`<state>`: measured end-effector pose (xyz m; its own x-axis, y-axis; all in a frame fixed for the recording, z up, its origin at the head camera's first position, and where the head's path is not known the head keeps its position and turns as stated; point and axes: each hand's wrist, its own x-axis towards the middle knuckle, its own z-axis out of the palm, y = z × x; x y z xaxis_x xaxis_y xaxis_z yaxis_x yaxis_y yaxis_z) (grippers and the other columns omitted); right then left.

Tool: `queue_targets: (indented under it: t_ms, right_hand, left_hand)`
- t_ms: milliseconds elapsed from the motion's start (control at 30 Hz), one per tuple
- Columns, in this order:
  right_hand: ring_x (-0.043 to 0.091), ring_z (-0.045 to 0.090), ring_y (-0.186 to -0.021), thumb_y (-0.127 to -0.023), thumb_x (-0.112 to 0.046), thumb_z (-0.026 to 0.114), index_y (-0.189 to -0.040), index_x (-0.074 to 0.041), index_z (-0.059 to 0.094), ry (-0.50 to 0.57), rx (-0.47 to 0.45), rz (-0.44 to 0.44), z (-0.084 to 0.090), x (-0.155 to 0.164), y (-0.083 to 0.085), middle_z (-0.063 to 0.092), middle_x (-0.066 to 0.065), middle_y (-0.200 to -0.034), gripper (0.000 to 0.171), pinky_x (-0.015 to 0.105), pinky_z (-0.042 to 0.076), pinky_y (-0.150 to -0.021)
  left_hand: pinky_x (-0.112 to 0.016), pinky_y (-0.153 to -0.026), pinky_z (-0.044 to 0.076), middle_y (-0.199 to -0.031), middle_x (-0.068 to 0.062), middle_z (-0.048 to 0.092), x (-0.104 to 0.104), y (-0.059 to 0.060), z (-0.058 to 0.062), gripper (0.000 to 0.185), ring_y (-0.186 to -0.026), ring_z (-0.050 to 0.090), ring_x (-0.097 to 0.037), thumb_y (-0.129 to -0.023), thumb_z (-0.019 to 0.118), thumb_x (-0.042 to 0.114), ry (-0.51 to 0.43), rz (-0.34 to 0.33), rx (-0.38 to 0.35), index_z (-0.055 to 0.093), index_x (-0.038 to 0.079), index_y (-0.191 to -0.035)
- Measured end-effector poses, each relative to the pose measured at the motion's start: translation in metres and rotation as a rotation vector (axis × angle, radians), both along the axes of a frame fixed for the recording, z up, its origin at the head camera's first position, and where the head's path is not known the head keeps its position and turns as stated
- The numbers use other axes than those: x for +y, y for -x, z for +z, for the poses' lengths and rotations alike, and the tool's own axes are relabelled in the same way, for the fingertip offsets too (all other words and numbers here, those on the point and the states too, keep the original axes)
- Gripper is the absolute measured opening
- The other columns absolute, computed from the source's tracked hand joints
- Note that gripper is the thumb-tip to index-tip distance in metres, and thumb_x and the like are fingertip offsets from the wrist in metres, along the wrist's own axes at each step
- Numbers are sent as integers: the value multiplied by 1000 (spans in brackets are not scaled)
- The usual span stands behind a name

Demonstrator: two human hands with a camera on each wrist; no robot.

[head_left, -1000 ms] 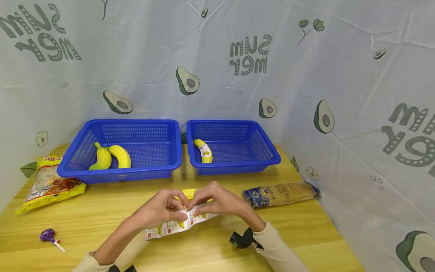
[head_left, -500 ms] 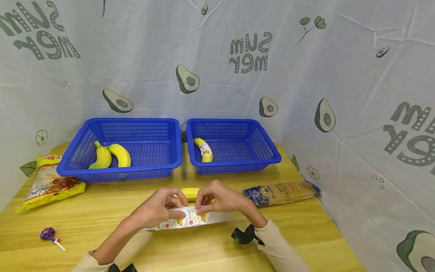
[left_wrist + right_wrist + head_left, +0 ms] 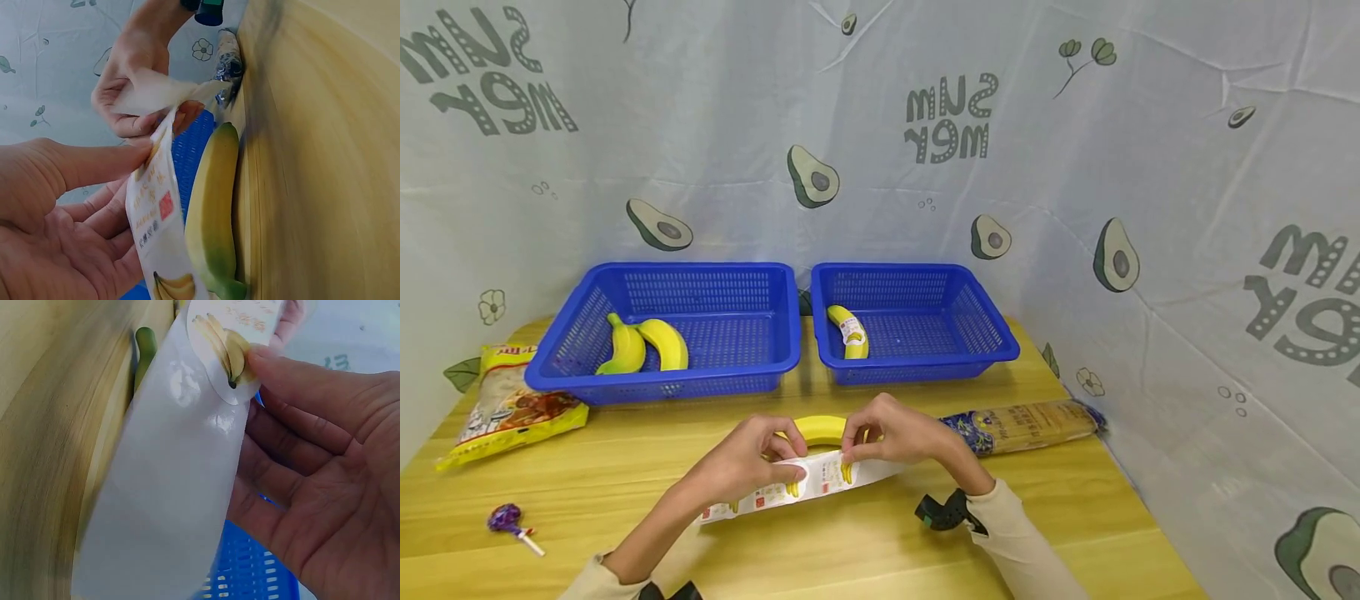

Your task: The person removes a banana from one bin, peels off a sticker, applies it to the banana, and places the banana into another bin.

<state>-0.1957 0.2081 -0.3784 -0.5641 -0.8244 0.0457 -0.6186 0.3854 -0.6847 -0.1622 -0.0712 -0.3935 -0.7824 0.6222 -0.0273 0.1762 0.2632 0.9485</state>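
Note:
Between both hands a strip of banana stickers (image 3: 817,478) is stretched out, white with printed bananas and red marks. My left hand (image 3: 750,461) pinches it by thumb and fingers near its middle. Farther right, my right hand (image 3: 892,432) pinches the strip's upper edge beside a banana-shaped label (image 3: 232,353). Past that label, the right wrist view shows bare white backing (image 3: 165,469). A yellow banana (image 3: 822,428) with green ends lies on the table just behind the strip, partly hidden by the hands.
The left blue basket (image 3: 662,385) holds two bananas (image 3: 629,347). In the right blue basket (image 3: 917,372) lies one labelled banana (image 3: 850,330). A yellow food bag (image 3: 518,408) and a lollipop (image 3: 507,521) lie at left, a noodle packet (image 3: 1030,425) at right.
My right hand has shifted right along the strip, away from the left hand. The strip now hangs straighter, with blank backing showing at its right end. The left hand has barely moved.

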Motion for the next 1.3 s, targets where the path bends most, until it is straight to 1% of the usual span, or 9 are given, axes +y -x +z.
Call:
queue_targets:
  t_ms: [267, 500, 633, 733, 800, 867, 1033, 1133, 1300]
  right_hand:
    - [1, 71, -84, -99, -4, 78, -94, -4, 76, 14, -46, -59, 2, 3, 3, 78, 4, -91, 5, 32, 66, -76]
    - [27, 76, -75, -99, -6, 79, -92, -3, 76, 44, -26, -72, -2, 5, 9, 78, 5, -85, 8, 34, 65, -64]
    - [14, 74, -73, -99, -6, 79, -92, -3, 77, 56, -48, -81, -3, 4, 12, 78, 4, -85, 8, 39, 65, -64]
    - [3, 70, -75, -98, -5, 79, -93, -2, 77, 64, -65, -84, -3, 2, 13, 78, 4, -86, 7, 41, 66, -66]
    - [2, 69, -75, -98, -5, 79, -93, -2, 77, 68, -59, -81, -3, 0, 14, 78, 4, -85, 6, 38, 66, -67]
    - [3, 69, -75, -99, -5, 79, -93, -2, 77, 71, -47, -73, -3, -2, 16, 77, 4, -85, 6, 34, 65, -67]
    - [4, 71, -73, -99, -4, 77, -94, -2, 78, 80, -54, -82, 0, -7, 21, 77, 5, -84, 6, 35, 66, -69]
    - [10, 73, -74, -100, -4, 77, -95, -2, 78, 83, -71, -101, 1, -9, 22, 78, 5, -85, 5, 37, 66, -70]
    - [26, 75, -70, -100, -5, 77, -97, 1, 78, 96, -62, -127, -2, -6, 22, 78, 8, -87, 7, 35, 66, -68]
  left_hand:
    - [-27, -62, 52, -78, -6, 74, -2, -2, -6, 19, -71, 65, -18, -89, 82, -7, 56, -24, -46, 67, 0, -98]
    - [-26, -68, 56, -80, 1, 69, 5, -7, -17, 17, -76, 64, -14, -87, 84, -7, 156, -45, 96, 71, 3, -91]
    - [-28, -72, 59, -84, 1, 72, 7, -11, -16, 13, -80, 66, -14, -87, 87, -2, 240, -24, 199, 77, 5, -88]
    - [-36, -77, 62, -94, -4, 78, 6, -13, -9, 11, -86, 70, -19, -87, 90, 5, 276, 7, 249, 82, 4, -95]
    - [-40, -80, 63, -98, -5, 79, 6, -12, -4, 13, -89, 72, -21, -89, 89, 10, 247, 26, 275, 82, 4, -98]
    - [-37, -80, 63, -97, -2, 80, 6, -9, 0, 13, -88, 73, -18, -92, 87, 15, 194, 62, 288, 82, 5, -99]
    - [-26, -68, 58, -80, 0, 76, 13, 2, 3, 6, -73, 72, -14, -97, 81, 8, 68, 176, 297, 78, 6, -91]
    - [-26, -62, 57, -75, -4, 76, 15, 7, 3, 9, -67, 71, -17, -96, 79, 2, 51, 218, 306, 78, 4, -88]
    - [-26, -65, 57, -74, -3, 75, 17, 12, 3, 10, -68, 68, -12, -95, 79, 1, 75, 254, 329, 79, 5, -86]
